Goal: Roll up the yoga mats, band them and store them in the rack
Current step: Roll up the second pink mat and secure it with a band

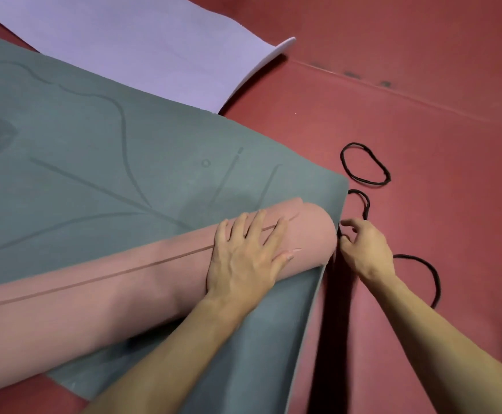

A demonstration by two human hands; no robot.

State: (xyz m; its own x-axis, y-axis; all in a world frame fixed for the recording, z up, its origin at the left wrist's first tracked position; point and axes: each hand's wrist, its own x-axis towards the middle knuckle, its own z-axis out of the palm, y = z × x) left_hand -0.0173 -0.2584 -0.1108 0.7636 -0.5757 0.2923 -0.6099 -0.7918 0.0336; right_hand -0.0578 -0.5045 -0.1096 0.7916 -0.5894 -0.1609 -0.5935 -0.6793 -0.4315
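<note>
The red floor carries everything. The big grey mat lies flat across it, and a lilac mat lies flat past the grey one's far edge.

The pink roll sits on the grey mat near its near edge. Its long axis runs from low on your left up towards the mat's right-hand corner, and that's the bit that matters. The open end of the roll points straight at your right hand, which is just off the mat's right edge and right beside that end.

Your left hand is flat on top of the roll close to that same end, fingers spread and straight, pressing it down so it shouldn't unroll.

Your right fingers are curled in, pinching a black band that loops away over the floor. I'd say the band goes on from the right, slid along the axis.

A second band lies further out, and a third band curves behind your right wrist.
</note>
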